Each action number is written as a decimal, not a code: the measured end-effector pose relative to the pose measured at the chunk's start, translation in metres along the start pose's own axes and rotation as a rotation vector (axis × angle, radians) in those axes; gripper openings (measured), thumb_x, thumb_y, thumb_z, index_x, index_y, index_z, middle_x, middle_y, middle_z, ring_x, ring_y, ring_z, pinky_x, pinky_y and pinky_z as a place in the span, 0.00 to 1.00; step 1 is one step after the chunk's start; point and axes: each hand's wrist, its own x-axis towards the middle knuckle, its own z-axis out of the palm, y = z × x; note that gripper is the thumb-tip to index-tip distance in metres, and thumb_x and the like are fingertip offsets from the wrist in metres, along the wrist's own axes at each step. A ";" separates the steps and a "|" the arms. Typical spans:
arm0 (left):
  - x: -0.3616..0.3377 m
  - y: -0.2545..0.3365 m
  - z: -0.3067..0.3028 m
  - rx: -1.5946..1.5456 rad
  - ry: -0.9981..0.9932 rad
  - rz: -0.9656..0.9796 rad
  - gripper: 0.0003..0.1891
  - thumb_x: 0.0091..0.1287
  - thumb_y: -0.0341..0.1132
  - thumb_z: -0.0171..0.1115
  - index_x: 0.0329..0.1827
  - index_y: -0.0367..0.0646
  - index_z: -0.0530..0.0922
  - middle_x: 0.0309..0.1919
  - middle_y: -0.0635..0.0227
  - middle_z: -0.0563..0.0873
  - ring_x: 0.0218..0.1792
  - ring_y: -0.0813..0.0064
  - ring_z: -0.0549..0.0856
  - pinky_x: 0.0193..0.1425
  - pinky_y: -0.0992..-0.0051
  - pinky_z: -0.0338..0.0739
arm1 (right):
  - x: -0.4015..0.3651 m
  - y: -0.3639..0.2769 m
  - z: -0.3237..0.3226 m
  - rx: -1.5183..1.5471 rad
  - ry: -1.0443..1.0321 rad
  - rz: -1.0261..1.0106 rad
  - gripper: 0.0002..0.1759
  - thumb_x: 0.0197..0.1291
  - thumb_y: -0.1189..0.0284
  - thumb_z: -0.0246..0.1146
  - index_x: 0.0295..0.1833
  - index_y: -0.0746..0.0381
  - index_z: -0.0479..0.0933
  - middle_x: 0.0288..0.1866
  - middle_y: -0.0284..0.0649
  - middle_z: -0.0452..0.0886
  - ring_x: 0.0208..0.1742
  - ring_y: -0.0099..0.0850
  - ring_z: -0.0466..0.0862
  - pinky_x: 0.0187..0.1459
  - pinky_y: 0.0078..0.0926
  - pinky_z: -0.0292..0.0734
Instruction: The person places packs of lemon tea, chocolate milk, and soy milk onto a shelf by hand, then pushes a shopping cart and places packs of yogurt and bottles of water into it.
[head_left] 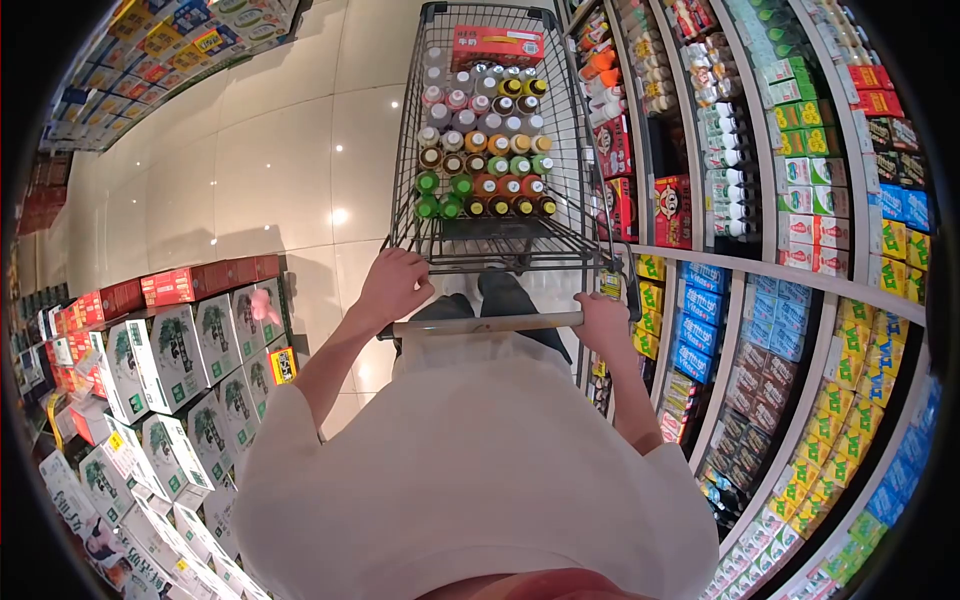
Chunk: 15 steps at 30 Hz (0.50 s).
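Both my hands grip the grey push bar (500,323) of a wire shopping cart (578,170) in front of me. My left hand (393,283) wraps the bar's left end and my right hand (605,322) wraps its right end. Several upright drink bottles (483,150) with coloured caps fill the cart's basket in rows. A red carton (497,44) lies at the basket's far end.
Shelves (800,280) of boxed and bottled goods run close along the cart's right side. Stacked white and green cartons (180,350) topped with red boxes stand to my left. A glossy beige tiled aisle floor (280,160) stretches ahead on the left.
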 end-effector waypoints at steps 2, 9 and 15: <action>0.008 -0.002 -0.005 0.001 -0.018 -0.021 0.07 0.59 0.36 0.66 0.28 0.43 0.81 0.33 0.62 0.86 0.43 0.56 0.85 0.61 0.58 0.78 | 0.011 0.006 -0.005 0.003 -0.012 -0.016 0.21 0.53 0.60 0.74 0.54 0.50 0.88 0.42 0.38 0.89 0.46 0.43 0.91 0.49 0.46 0.85; 0.049 -0.009 -0.009 0.015 -0.036 -0.036 0.07 0.58 0.36 0.68 0.27 0.42 0.82 0.33 0.63 0.87 0.45 0.57 0.86 0.62 0.59 0.77 | 0.057 0.021 -0.033 0.007 -0.176 -0.079 0.18 0.55 0.62 0.72 0.52 0.50 0.89 0.47 0.37 0.90 0.50 0.42 0.91 0.50 0.44 0.86; 0.086 -0.008 -0.022 0.026 -0.045 -0.065 0.06 0.58 0.34 0.67 0.28 0.41 0.82 0.31 0.60 0.86 0.43 0.53 0.85 0.57 0.56 0.77 | 0.093 0.043 -0.030 0.110 0.015 -0.209 0.11 0.46 0.62 0.74 0.36 0.53 0.89 0.35 0.41 0.88 0.40 0.45 0.91 0.43 0.44 0.85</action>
